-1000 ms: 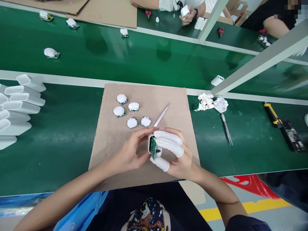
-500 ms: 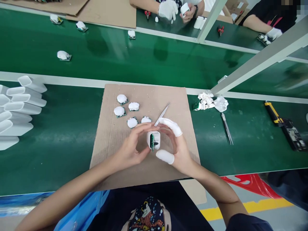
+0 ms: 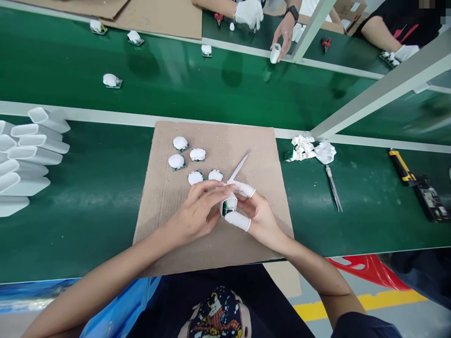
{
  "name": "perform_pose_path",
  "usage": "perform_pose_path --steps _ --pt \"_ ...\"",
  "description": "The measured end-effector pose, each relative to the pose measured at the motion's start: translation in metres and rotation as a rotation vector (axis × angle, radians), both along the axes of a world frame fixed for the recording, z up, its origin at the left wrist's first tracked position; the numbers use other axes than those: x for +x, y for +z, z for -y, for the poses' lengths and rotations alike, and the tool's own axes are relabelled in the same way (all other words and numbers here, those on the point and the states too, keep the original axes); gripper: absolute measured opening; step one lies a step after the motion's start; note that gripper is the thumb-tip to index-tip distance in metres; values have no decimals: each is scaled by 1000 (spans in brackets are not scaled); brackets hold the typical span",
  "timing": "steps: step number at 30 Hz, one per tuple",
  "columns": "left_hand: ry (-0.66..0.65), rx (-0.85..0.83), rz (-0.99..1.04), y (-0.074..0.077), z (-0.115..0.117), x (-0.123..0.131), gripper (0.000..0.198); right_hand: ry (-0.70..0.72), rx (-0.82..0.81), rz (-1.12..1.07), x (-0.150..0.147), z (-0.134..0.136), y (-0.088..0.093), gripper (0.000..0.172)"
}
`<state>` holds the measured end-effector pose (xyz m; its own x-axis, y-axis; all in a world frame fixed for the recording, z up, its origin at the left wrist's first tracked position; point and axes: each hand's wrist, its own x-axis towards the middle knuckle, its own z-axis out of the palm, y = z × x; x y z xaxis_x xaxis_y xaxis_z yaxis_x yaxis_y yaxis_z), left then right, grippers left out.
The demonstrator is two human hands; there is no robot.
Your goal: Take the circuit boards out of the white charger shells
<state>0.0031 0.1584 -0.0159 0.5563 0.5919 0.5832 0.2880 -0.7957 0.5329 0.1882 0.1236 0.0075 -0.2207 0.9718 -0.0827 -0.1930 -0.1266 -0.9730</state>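
Observation:
A small white plastic housing (image 3: 230, 202) is held between my two hands over the cardboard sheet, its open end towards me with a green circuit board (image 3: 224, 207) inside. My right hand (image 3: 260, 215), with white finger cots on thumb and forefinger, pinches the housing from the right. My left hand (image 3: 198, 210) is bare; its fingers close on the housing from the left and reach over its far side. Just beyond my fingers lies a pointed pale tool (image 3: 240, 164), perhaps tweezers. Several circuit boards with white domed tops (image 3: 176, 161) lie left of it.
White sleeve-shaped housings (image 3: 33, 152) are stacked at the left. On the right lie a white crumpled heap (image 3: 303, 148), tweezers (image 3: 332, 188) and a yellow-black tool (image 3: 401, 166). Across the green belt (image 3: 169, 89), a co-worker's hand (image 3: 285, 35) holds a white housing. A metal post (image 3: 373, 89) slants at right.
The green board sits deeper in the housing, and my fingers have closed in around it. Across the belt, the co-worker's bare hand has brought a white housing over the belt's edge. Boards on the belt shifted right.

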Motion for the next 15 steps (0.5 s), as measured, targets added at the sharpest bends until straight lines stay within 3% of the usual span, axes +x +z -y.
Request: perform_pose_path --steps 5,8,12,15 --pt "20 31 -18 -4 2 1 77 11 -48 -29 -1 -3 -3 50" --pt "-9 -53 11 -4 0 2 73 13 -12 20 2 -6 -6 50" --pt "28 -89 38 1 -2 3 63 -76 178 304 11 -8 -1 27" --pt "73 -20 26 5 -3 3 56 -104 223 365 18 -8 6 16"
